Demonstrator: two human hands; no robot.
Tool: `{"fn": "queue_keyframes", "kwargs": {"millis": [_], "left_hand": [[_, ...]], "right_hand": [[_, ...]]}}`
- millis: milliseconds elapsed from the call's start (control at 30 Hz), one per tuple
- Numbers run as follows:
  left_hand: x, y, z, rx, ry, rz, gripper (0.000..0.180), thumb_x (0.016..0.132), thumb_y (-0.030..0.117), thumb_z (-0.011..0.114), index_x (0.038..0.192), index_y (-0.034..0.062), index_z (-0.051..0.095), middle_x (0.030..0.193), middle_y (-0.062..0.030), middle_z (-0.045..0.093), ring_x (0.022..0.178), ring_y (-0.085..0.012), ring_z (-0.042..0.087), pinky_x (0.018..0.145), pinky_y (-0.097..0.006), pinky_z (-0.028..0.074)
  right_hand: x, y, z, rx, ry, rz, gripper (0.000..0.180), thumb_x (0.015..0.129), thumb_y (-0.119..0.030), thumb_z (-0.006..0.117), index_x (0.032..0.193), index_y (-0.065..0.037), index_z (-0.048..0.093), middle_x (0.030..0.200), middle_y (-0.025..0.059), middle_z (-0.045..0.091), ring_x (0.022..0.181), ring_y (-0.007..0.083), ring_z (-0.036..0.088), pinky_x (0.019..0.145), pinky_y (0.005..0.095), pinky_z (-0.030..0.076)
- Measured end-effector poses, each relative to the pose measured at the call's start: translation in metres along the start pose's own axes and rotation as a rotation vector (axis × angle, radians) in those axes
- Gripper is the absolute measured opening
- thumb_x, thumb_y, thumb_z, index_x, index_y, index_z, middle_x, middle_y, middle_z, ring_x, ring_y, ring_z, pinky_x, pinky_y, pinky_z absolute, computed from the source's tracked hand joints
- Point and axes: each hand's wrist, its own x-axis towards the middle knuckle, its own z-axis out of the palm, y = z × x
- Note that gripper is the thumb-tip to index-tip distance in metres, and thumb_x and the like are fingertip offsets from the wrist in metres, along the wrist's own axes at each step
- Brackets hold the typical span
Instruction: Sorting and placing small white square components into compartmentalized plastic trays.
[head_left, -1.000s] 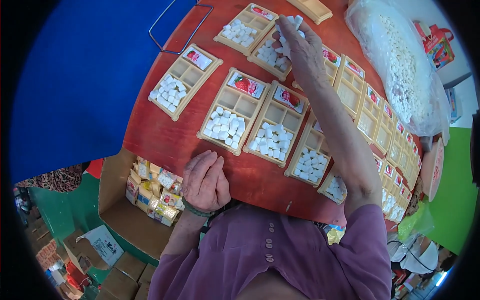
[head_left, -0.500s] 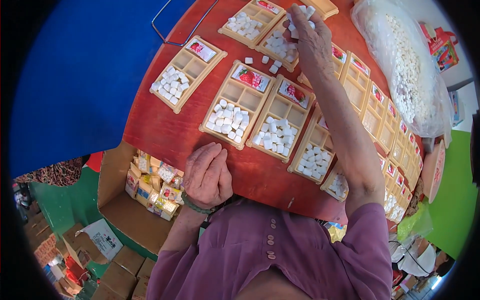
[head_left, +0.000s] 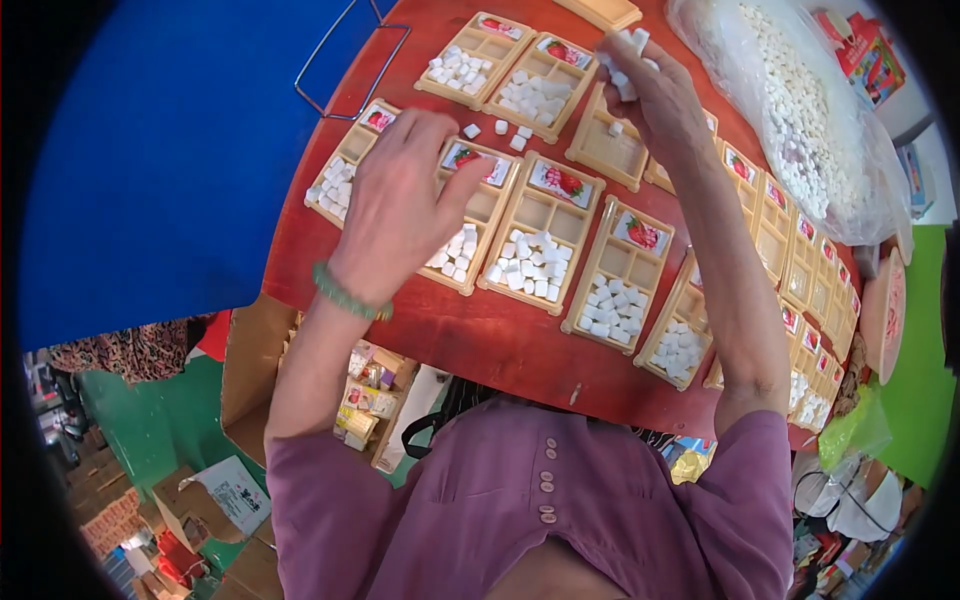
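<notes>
My right hand (head_left: 668, 105) holds a small handful of white marshmallows (head_left: 625, 72) in its curled fingers. It is above a cream compartment tray (head_left: 610, 150) with a lone marshmallow in its large section. My left hand (head_left: 395, 200) reaches over the near-left trays, fingers stretched forward and thumb apart, with nothing seen in it. It partly hides a tray with a strawberry-print packet (head_left: 482, 164) and marshmallows. Several loose marshmallows (head_left: 501, 128) lie on the red table just beyond it. Beside that tray, another filled tray (head_left: 528, 212) holds a packet at its far end.
More trays (head_left: 772, 235) run in rows along the right. A big clear bag of marshmallows (head_left: 790, 120) lies at the far right. A bent wire frame (head_left: 350, 75) stands at the far left, near a blue surface (head_left: 150, 180). An open carton (head_left: 255, 370) sits below the table's near edge.
My left hand has risen from the table's near edge and moved forward over the trays, its fingers opening out. Marshmallows stay in my right hand; a tray beneath it has come into sight with one piece.
</notes>
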Motion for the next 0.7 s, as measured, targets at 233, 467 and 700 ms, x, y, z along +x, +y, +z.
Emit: {"fn": "queue_keyframes", "kwargs": {"millis": [233, 467, 700], "left_hand": [[0.047, -0.001, 0.028, 0.258, -0.256, -0.028, 0.046, 0.087, 0.032, 0.074, 0.099, -0.0106, 0.060, 0.097, -0.0263, 0.063, 0.096, -0.0385, 0.064, 0.084, -0.045, 0.053], [0.061, 0.004, 0.038, 0.286, -0.356, -0.102, 0.045, 0.087, 0.032, 0.074, 0.097, -0.0098, 0.061, 0.095, -0.0267, 0.065, 0.096, -0.0406, 0.065, 0.086, -0.047, 0.053], [0.059, -0.005, 0.048, 0.242, -0.318, -0.004, 0.031, 0.086, 0.021, 0.073, 0.094, -0.0067, 0.062, 0.095, -0.0239, 0.065, 0.095, -0.0390, 0.065, 0.085, -0.047, 0.052]], "right_hand": [[-0.028, -0.010, -0.031, -0.532, -0.086, 0.073, 0.036, 0.097, -0.043, 0.063, 0.098, -0.008, 0.065, 0.079, -0.0041, 0.058, 0.065, 0.0051, 0.051, 0.057, 0.0218, 0.039], [-0.037, -0.011, -0.021, -1.009, -0.146, -0.114, 0.029, 0.095, -0.026, 0.061, 0.104, 0.001, 0.066, 0.083, 0.0191, 0.069, 0.080, 0.0275, 0.070, 0.071, 0.0411, 0.053], [-0.038, -0.004, -0.018, -1.214, -0.209, -0.202, 0.028, 0.094, -0.025, 0.064, 0.113, -0.005, 0.067, 0.088, 0.0169, 0.071, 0.079, 0.0310, 0.068, 0.073, 0.0433, 0.052]]}}
